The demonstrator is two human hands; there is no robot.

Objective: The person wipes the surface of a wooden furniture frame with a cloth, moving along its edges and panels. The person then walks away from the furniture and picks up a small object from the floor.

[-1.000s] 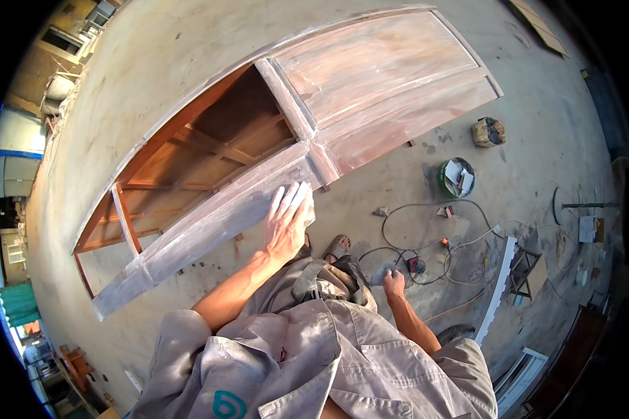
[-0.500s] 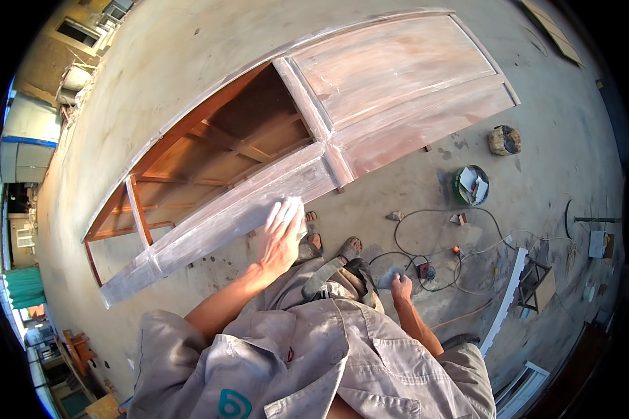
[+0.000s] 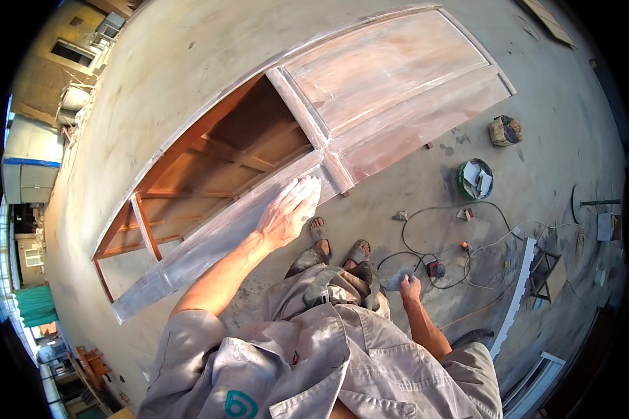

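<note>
A large wooden cabinet frame [image 3: 370, 150], streaked with whitish dust or filler, lies slantwise before me. Its left part opens onto a brown, slatted interior [image 3: 217, 150]; a solid panel [image 3: 391, 70] fills the right part. My left hand [image 3: 288, 209] rests on the near rail, close to the middle post [image 3: 309, 105]. Its fingers are stretched out and flat, the tips white with dust; anything under the palm is hidden. Down by my right side, my right hand [image 3: 411, 288] is closed round a thin flat grey piece [image 3: 398, 279], whose exact kind I cannot make out.
Black cable [image 3: 405, 241] loops over the concrete floor around a red-and-black tool [image 3: 435, 269]. Beyond stand a green bucket [image 3: 474, 180] with white pieces and a dirty container [image 3: 504, 130]. At right lie a long white strip [image 3: 514, 300] and a small dark-framed stand [image 3: 546, 272].
My left hand has slid rightward and slightly farther along the near rail toward the middle post. My right hand keeps hold of the flat grey piece, and my view has shifted a little.
</note>
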